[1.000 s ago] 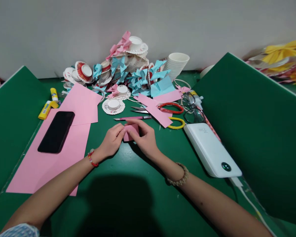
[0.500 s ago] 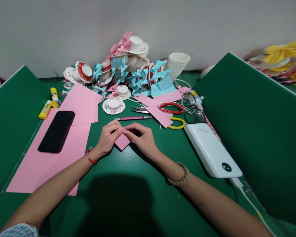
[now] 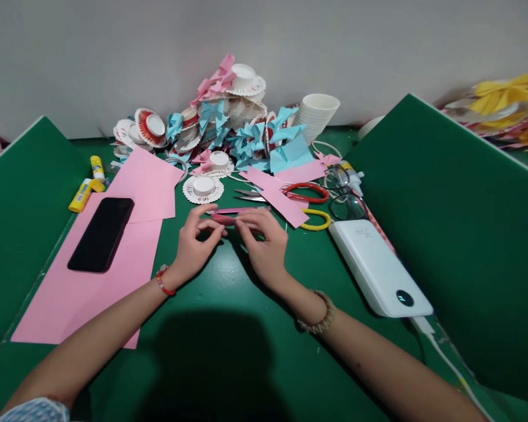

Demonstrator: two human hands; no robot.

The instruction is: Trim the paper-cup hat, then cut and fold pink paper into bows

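A small folded piece of pink paper (image 3: 224, 219) is seen nearly edge-on between my two hands, above the green table. My right hand (image 3: 264, 247) pinches its right end between thumb and fingers. At its left end my left hand (image 3: 196, 243) is closed around it, thumb and fingertips curled close together, index finger stretched along the far side. Just beyond the fingers lies a thin pink cutter or pencil (image 3: 240, 210). Scissors with a red and a yellow handle (image 3: 305, 192) rest behind my right hand, partly under pink paper strips (image 3: 279, 198).
Large pink sheets (image 3: 92, 293) lie left under a black phone (image 3: 101, 234), near yellow glue sticks (image 3: 81, 195). Paper-plate hats with bows (image 3: 246, 138) pile up at the back beside stacked cups (image 3: 317, 114). Glasses (image 3: 347, 205) and a white power bank (image 3: 378, 266) sit right. Green partitions (image 3: 457, 234) flank both sides.
The pink paper has turned from facing me to nearly edge-on and moved slightly away. My hands have drawn a little apart, the right one shifting right.
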